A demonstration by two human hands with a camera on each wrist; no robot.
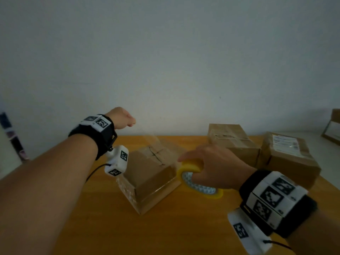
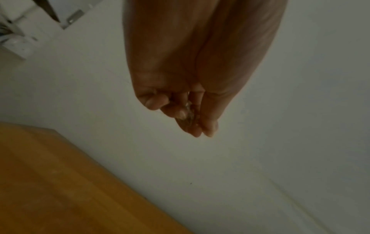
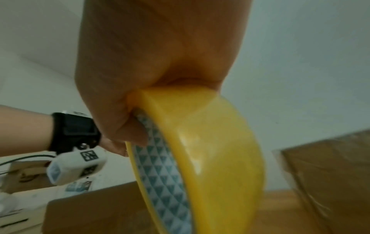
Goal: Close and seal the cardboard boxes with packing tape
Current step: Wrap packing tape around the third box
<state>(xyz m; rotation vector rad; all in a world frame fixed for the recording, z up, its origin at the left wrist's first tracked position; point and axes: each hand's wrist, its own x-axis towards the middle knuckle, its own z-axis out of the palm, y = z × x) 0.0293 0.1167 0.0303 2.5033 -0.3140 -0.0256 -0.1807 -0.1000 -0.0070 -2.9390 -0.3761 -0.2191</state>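
Observation:
A small brown cardboard box sits mid-table with its flaps down. My right hand grips a yellow roll of clear packing tape just right of the box, fingers curled through its core; the right wrist view shows the roll close up under my palm. My left hand is raised above the box's far left side and pinches the free tape end between thumb and fingers. A faint clear strip of tape stretches from the roll over the box up to that hand.
Two taped brown boxes stand at the back right of the orange table. Another box sits on a white surface at the far right. A white wall runs behind the table.

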